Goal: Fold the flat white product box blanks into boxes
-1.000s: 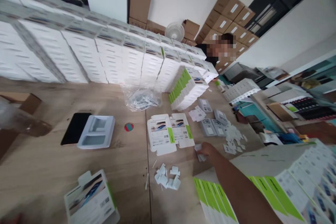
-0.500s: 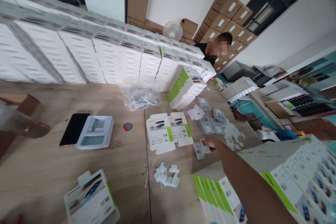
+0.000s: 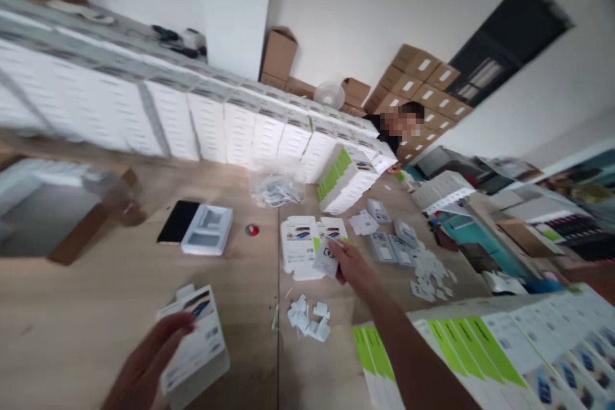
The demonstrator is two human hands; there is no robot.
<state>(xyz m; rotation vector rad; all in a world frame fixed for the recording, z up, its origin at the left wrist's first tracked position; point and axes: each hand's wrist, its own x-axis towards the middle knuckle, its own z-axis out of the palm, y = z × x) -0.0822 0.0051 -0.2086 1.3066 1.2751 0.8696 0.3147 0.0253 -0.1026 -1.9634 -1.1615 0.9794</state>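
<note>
My right hand [image 3: 353, 266] pinches a small white card [image 3: 327, 259] with a black symbol, held above two flattened printed boxes [image 3: 298, 237]. At the lower left, my left hand [image 3: 156, 352] has its fingers stretched out over the left side of a white and green printed box [image 3: 209, 336] that has a raised flap. Blur hides whether those fingers touch it. Small white plastic pieces [image 3: 307, 320] lie on the table between the hands. Beyond my right hand are clear-lidded packs [image 3: 382, 246] and loose white cards [image 3: 364, 223].
Stacks of white boxes [image 3: 240, 134] line the table's back edge. Rows of green-banded boxes [image 3: 475, 346] stand at the lower right. A white tray [image 3: 223, 230] rests against a black phone-like slab [image 3: 175, 221]. An open carton [image 3: 79, 240] sits left. Across the table is a co-worker [image 3: 384, 128].
My right hand has lifted the card off the table and brought it left over the flattened boxes. My left hand has come in over the printed box. The camera view has shifted.
</note>
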